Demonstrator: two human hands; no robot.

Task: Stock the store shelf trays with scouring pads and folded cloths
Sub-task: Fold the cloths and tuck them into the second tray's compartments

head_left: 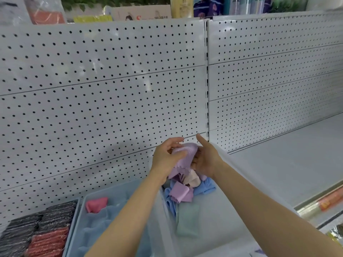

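At the pegboard shelf [104, 93], my left hand [165, 158] and right hand [206, 160] both grip a lilac cloth [182, 156]; it hangs above the clear bin [232, 210] of loose cloths [185, 190]; scouring pads [37, 234] fill the left tray [74, 223].

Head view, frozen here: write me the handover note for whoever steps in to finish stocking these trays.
Left hand and right hand: both hold one purple cloth above the clear bin, apparently folding it.
Clear bin: loose cloth pile, purple, cream, blue, and a green one lower down.
Left tray: dark and red scouring pads, looks filled.
Blue tray: blue cloths and one pink cloth.
Left to do: finish this cloth, place it in the blue tray, then work through the pile.
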